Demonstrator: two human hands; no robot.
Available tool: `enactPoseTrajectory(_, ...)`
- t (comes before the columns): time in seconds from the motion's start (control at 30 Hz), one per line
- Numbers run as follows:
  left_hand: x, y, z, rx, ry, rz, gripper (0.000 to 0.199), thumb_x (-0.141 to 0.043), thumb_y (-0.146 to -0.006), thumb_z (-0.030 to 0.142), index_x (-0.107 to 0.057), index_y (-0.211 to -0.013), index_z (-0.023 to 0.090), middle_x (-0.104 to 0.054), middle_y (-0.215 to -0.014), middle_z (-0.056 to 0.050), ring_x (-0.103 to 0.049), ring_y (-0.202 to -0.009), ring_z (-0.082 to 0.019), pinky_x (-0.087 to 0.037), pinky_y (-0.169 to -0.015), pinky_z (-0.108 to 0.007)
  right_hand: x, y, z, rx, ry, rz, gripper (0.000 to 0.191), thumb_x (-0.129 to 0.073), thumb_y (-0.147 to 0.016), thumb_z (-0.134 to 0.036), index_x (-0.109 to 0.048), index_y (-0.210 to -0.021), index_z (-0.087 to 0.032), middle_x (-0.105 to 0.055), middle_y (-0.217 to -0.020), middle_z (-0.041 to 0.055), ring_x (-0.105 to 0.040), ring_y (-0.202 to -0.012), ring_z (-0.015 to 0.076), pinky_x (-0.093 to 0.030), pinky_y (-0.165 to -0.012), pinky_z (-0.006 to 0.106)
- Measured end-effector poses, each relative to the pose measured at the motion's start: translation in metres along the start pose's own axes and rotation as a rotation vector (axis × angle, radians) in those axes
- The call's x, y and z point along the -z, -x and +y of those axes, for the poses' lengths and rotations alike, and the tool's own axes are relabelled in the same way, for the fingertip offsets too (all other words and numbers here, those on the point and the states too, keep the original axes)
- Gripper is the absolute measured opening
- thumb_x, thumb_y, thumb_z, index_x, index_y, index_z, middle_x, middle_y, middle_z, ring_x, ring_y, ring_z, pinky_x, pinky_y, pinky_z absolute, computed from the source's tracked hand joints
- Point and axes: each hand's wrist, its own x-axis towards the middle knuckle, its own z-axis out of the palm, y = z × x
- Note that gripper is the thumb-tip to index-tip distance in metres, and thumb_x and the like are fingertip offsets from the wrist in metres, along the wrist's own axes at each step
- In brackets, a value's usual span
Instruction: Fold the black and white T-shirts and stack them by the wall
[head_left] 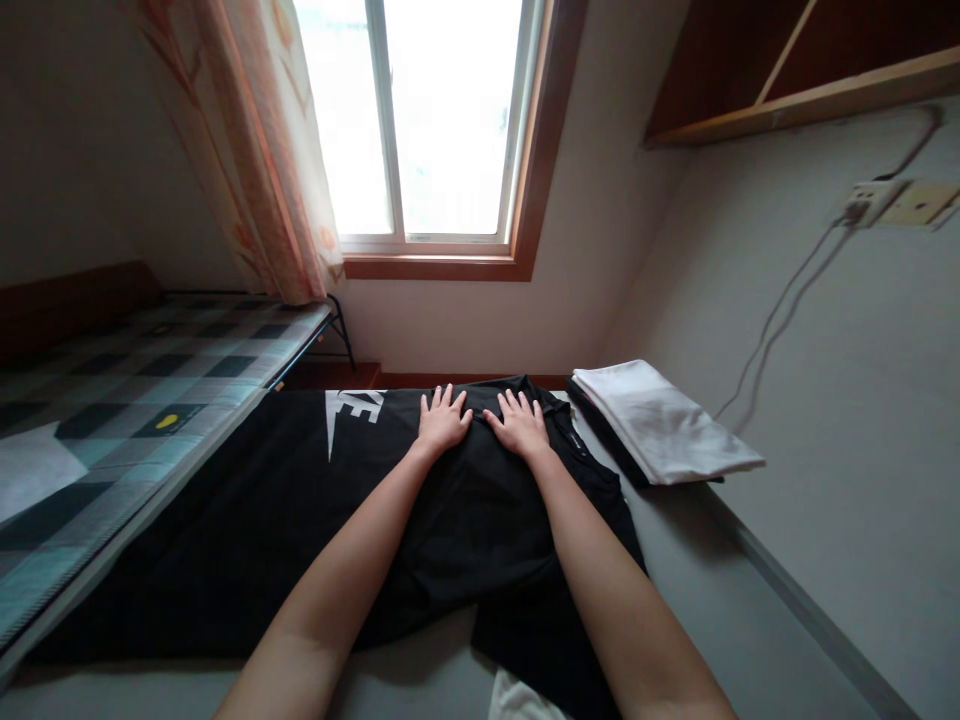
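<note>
Shirt (210, 540), plain black, lies sideways across a pale tabletop (739, 590) before us. Our left hand (442, 424) and right hand (520, 426) rest palms down on it, fingers (448, 397) spread, probably to flatten it; folded clothes (660, 425) sit rightward, seemingly out of our way.

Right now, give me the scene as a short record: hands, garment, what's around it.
left hand: open, palm down on the black garment
right hand: open, palm down on the same garment
garment state: spread out, white lettering beyond the left hand
right side: folded stack, white over black
left side: checked mattress
behind: window, curtain
</note>
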Motion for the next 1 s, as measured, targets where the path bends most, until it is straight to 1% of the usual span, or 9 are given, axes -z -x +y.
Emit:
enactPoseTrajectory(0.1, 0.001, 0.002, 0.000, 0.082, -0.010, 0.000, 0.068, -0.032, -0.093, 0.055, -0.033, -0.150, 0.018, -0.018, -0.160, -0.014, -0.012, -0.148, -0.032, -0.008, -0.116, -0.060, 0.000, 0.000, 0.000, -0.004, 0.000, 0.007, 0.074, -0.022, -0.095, -0.062, -0.029, -0.152, -0.016, -0.019, -0.161, 0.0075, -0.013, -0.148, 0.0263, -0.006, -0.118, 0.048)
enactPoseTrajectory(0.17, 0.001, 0.005, 0.000, 0.113, -0.010, 0.001, 0.072, -0.031, -0.092, 0.057, -0.029, -0.152, 0.017, -0.017, -0.160, -0.016, -0.010, -0.148, -0.032, -0.006, -0.115, -0.061, 0.000, 0.000, 0.000, -0.005, -0.001, 0.013, 0.074, -0.023, -0.095, -0.062, -0.030, -0.152, -0.016, -0.020, -0.161, 0.0075, -0.013, -0.147, 0.0266, -0.007, -0.118, 0.048)
enactPoseTrajectory(0.27, 0.003, 0.009, -0.004, 0.114, -0.003, 0.009, 0.075, -0.031, -0.091, 0.058, -0.026, -0.152, 0.015, -0.019, -0.159, -0.016, -0.012, -0.148, -0.033, -0.007, -0.117, -0.058, 0.000, 0.000, 0.000, -0.010, 0.000, 0.021, 0.073, -0.024, -0.095, -0.061, -0.030, -0.152, -0.017, -0.021, -0.160, 0.0070, -0.014, -0.147, 0.0266, -0.008, -0.118, 0.048)
enactPoseTrajectory(0.37, 0.007, 0.015, -0.015, 0.087, -0.007, 0.002, 0.073, -0.032, -0.091, 0.058, -0.030, -0.151, 0.016, -0.022, -0.159, -0.014, -0.016, -0.147, -0.031, -0.009, -0.118, -0.053, 0.000, 0.000, 0.000, -0.007, -0.006, 0.025, 0.072, -0.025, -0.094, -0.061, -0.031, -0.152, -0.018, -0.022, -0.160, 0.0071, -0.015, -0.147, 0.0262, -0.009, -0.118, 0.047)
enactPoseTrajectory(0.57, 0.025, 0.035, -0.057, 0.091, -0.047, -0.018, 0.067, -0.034, -0.091, 0.060, -0.038, -0.148, 0.026, -0.028, -0.158, -0.007, -0.020, -0.147, -0.029, -0.013, -0.118, -0.048, 0.001, 0.001, 0.000, -0.005, -0.012, 0.032, 0.071, -0.027, -0.094, -0.060, -0.034, -0.150, -0.018, -0.024, -0.159, 0.0067, -0.017, -0.147, 0.0261, -0.011, -0.118, 0.047)
enactPoseTrajectory(0.7, 0.039, 0.054, -0.091, 0.093, -0.078, -0.028, 0.065, -0.033, -0.092, 0.058, -0.037, -0.148, 0.025, -0.029, -0.158, -0.007, -0.020, -0.147, -0.029, -0.016, -0.117, -0.046, 0.002, 0.001, 0.000, 0.005, -0.025, 0.040, 0.067, -0.031, -0.094, -0.060, -0.040, -0.147, -0.021, -0.028, -0.158, 0.0061, -0.020, -0.146, 0.0264, -0.013, -0.117, 0.046)
enactPoseTrajectory(0.83, 0.052, 0.076, -0.124, 0.137, -0.105, -0.017, 0.063, -0.033, -0.093, 0.056, -0.037, -0.148, 0.026, -0.028, -0.158, -0.007, -0.022, -0.146, -0.028, -0.018, -0.117, -0.047, 0.002, 0.002, 0.001, 0.012, -0.026, 0.055, 0.065, -0.033, -0.094, -0.059, -0.043, -0.146, -0.022, -0.030, -0.157, 0.0070, -0.022, -0.145, 0.0270, -0.016, -0.116, 0.047)
enactPoseTrajectory(0.93, 0.059, 0.095, -0.142, 0.165, -0.142, -0.018, 0.061, -0.034, -0.094, 0.055, -0.038, -0.148, 0.027, -0.029, -0.158, -0.006, -0.024, -0.146, -0.028, -0.020, -0.116, -0.046, 0.002, 0.002, 0.001, 0.018, -0.035, 0.074, 0.063, -0.036, -0.093, -0.058, -0.045, -0.145, -0.022, -0.032, -0.156, 0.0070, -0.024, -0.145, 0.0274, -0.018, -0.116, 0.048)
enactPoseTrajectory(1.0, 0.063, 0.109, -0.149, 0.177, -0.163, -0.018, 0.061, -0.033, -0.094, 0.055, -0.036, -0.148, 0.028, -0.029, -0.158, -0.005, -0.024, -0.146, -0.027, -0.019, -0.117, -0.045, 0.002, 0.003, 0.001, 0.026, -0.057, 0.089, 0.061, -0.039, -0.092, -0.057, -0.048, -0.142, -0.024, -0.034, -0.155, 0.0061, -0.026, -0.144, 0.0280, -0.019, -0.115, 0.048)
